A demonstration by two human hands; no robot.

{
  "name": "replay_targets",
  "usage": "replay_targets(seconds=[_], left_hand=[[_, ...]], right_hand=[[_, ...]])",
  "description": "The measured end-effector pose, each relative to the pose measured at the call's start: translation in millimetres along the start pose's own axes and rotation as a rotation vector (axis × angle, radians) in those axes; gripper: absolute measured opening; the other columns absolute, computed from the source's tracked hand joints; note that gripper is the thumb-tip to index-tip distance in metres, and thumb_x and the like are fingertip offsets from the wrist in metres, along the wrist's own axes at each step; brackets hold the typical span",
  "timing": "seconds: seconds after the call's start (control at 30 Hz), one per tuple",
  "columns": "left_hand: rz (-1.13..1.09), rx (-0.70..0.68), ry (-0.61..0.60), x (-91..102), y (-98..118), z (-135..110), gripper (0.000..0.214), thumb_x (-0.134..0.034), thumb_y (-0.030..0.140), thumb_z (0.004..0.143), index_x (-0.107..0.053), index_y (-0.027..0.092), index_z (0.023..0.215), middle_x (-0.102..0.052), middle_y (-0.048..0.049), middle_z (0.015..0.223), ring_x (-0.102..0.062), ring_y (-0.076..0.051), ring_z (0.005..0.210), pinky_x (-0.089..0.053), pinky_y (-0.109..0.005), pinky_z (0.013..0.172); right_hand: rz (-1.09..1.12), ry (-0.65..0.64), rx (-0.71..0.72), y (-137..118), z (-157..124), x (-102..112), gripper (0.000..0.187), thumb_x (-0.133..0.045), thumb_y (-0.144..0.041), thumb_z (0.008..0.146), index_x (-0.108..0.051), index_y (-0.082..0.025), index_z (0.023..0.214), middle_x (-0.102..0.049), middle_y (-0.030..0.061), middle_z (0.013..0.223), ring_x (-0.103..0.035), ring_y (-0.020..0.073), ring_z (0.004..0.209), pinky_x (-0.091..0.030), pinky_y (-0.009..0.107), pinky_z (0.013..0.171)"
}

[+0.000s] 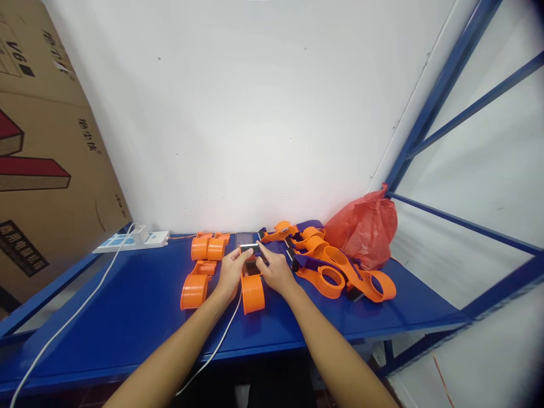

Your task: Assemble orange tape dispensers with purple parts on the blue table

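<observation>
My left hand [230, 272] and my right hand [276, 271] meet over an orange tape dispenser [252, 290] lying on the blue shelf [140, 306]. The fingers of both hands pinch its black and silver cutter end [250, 248]. The dispenser's round orange roll holder points toward me between my wrists. A white cable [221, 340] runs under my left forearm.
More orange dispensers lie at left [194, 289] and behind [208, 247]; a pile of them [335, 271] sits at right beside a red plastic bag [364, 228]. A white power strip [131, 240] is at back left, a cardboard box [38, 170] stands at left, and blue rack posts [442, 85] rise at right.
</observation>
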State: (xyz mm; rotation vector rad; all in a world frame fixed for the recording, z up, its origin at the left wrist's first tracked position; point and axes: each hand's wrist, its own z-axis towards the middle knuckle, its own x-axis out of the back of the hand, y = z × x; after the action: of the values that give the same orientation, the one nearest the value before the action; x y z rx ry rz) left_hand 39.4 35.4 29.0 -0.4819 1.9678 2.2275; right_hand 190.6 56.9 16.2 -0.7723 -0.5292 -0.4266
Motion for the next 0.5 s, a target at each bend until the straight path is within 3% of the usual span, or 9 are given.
replay_targets(seconds=[0.23, 0.33, 0.5], left_hand=[[-0.073, 0.034, 0.003, -2.1, 0.4, -0.8, 0.037, -0.089, 0.045, 0.065, -0.066, 0.016, 0.07, -0.051, 0.0057, 0.048, -0.041, -0.007, 0.038, -0.031, -0.02, 0.04], [-0.281, 0.196, -0.01, -4.4, 2.1, -1.2, 0.032, -0.089, 0.038, 0.067, -0.068, 0.016, 0.076, -0.06, 0.0032, 0.055, -0.05, -0.009, 0.042, -0.039, -0.021, 0.043], [-0.552, 0.465, -0.101, -4.0, 7.4, -1.4, 0.023, -0.081, 0.036, 0.079, -0.07, 0.016, 0.084, -0.074, -0.0056, 0.074, -0.069, -0.019, 0.059, -0.058, -0.03, 0.06]], right_hand=[[-0.031, -0.008, 0.014, -0.3, 0.6, 1.5, 0.049, -0.048, -0.028, 0.099, -0.061, -0.014, 0.144, -0.079, 0.0086, 0.089, -0.073, 0.0203, 0.072, -0.057, 0.029, 0.073], [-0.001, -0.055, 0.002, 0.8, 2.0, 5.0, 0.049, -0.052, -0.031, 0.1, -0.058, -0.019, 0.147, -0.079, 0.0093, 0.103, -0.075, 0.0219, 0.085, -0.059, 0.031, 0.08], [-0.073, -0.11, 0.109, 6.1, 2.2, 4.6, 0.049, -0.049, -0.027, 0.102, -0.055, -0.018, 0.149, -0.076, 0.0127, 0.119, -0.073, 0.0244, 0.106, -0.057, 0.037, 0.095]])
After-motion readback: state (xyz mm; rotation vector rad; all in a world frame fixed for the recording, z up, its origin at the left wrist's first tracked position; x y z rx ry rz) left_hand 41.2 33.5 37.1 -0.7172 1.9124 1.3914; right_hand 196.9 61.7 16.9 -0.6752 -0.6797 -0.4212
